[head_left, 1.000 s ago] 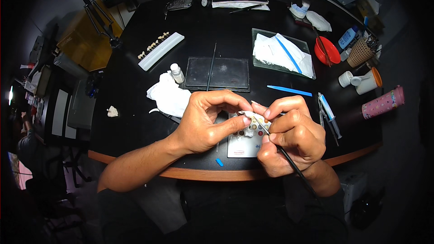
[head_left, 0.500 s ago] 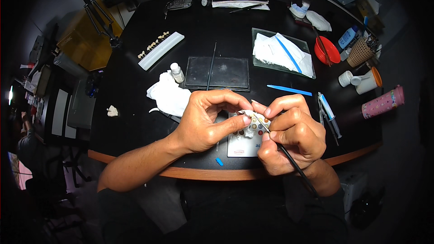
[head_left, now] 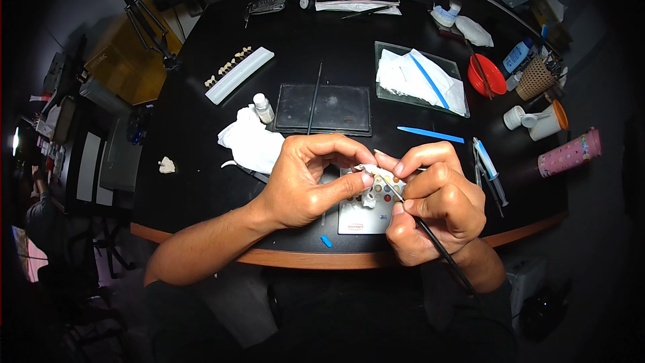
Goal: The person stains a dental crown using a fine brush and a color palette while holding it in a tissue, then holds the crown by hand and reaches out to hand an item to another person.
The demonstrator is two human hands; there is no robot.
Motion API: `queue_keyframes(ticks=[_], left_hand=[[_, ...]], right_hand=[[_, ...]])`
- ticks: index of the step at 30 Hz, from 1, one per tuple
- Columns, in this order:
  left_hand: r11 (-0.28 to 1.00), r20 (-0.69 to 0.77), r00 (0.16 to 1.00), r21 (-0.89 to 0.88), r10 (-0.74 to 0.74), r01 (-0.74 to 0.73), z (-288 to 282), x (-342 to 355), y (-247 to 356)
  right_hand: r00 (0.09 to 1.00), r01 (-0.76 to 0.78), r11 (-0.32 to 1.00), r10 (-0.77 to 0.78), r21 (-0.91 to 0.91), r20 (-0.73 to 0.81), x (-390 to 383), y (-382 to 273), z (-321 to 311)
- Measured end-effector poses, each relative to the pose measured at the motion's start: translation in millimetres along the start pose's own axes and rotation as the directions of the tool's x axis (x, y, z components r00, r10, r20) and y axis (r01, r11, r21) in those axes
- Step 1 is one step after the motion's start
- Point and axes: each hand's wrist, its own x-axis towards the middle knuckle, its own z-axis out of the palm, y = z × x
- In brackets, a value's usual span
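My left hand (head_left: 306,178) pinches a small whitish dental model piece (head_left: 369,197) between thumb and index finger. My right hand (head_left: 443,205) grips a thin brush (head_left: 435,245) with a dark handle, held like a pen and slanting down to the right. Its tip points at the whitish piece; whether the two touch I cannot tell. Under both hands lies a white palette (head_left: 359,223) with several round coloured wells, partly covered by my fingers. A small blue cap-like piece (head_left: 326,240) rests on the desk beside it.
Beyond my hands sits a dark flat tray (head_left: 289,109) with another brush (head_left: 313,104) across it. Left stand a small bottle (head_left: 263,109), a white cloth (head_left: 248,138) and a tooth shade holder (head_left: 243,77). Rightward are a glass plate (head_left: 386,94), red bowl (head_left: 496,81) and pink bottle (head_left: 571,153).
My right hand and the brush have shifted very slightly to the right. The left hand and the whitish piece stay almost where they were.
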Motion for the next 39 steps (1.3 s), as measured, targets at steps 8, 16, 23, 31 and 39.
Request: queue_keyframes(ticks=[8, 16, 23, 31, 39], left_hand=[[1.0, -0.016, 1.0, 0.002, 0.023, -0.023, 2.0, 1.4, -1.7], [1.0, 0.025, 1.0, 0.008, -0.006, 0.006, 0.3, 0.6, 2.3], [0.999, 0.022, 0.999, -0.007, -0.038, 0.038, 0.6, 0.1, 3.6], [1.0, -0.001, 1.0, -0.01, 0.008, -0.008, 1.5, 1.3, -0.3], [0.999, 0.019, 0.999, -0.033, 0.041, -0.041, 1.4, 1.3, 0.1]], right_hand=[[1.0, 0.003, 1.0, -0.003, -0.023, 0.014, -0.7, 1.5, -0.1], [1.0, -0.005, 1.0, 0.005, -0.004, 0.012, -1.2, -0.2, -0.9], [1.0, 0.011, 1.0, -0.011, 0.002, -0.018, -1.3, 1.1, 0.9], [1.0, 0.013, 1.0, -0.013, -0.012, -0.01, -0.4, 2.7, 0.2], [1.0, -0.016, 0.999, 0.016, 0.033, -0.016, -1.1, 0.9, 0.9]])
